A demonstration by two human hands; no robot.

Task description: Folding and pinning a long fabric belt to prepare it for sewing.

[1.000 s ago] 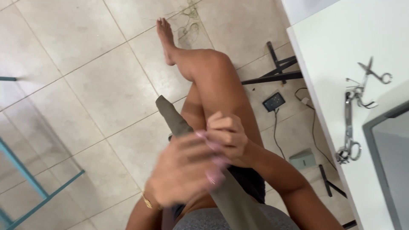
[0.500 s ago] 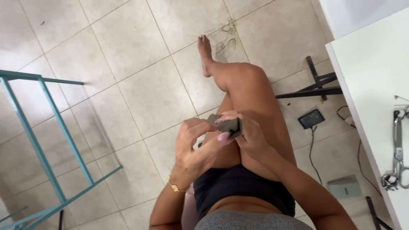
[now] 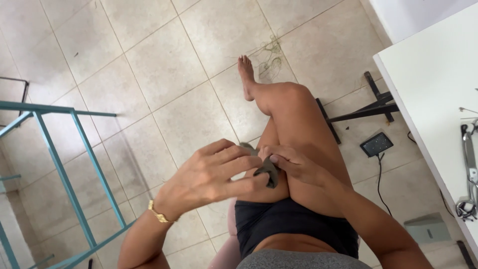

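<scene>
Fabric strip (image 3: 266,169) now bunched, both hands (image 3: 219,172) pinching

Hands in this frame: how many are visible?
2, both the person's own. The left hand and right hand meet over the thigh, pinching a small grey strip between them.

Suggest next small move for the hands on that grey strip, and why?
Probably re-seat the pinch: the left hand and right hand both hold the small dark grey strip bunched between fingertips above the thigh. Little of it shows, so sliding the fingers apart along it would likely expose more to work with.
</scene>
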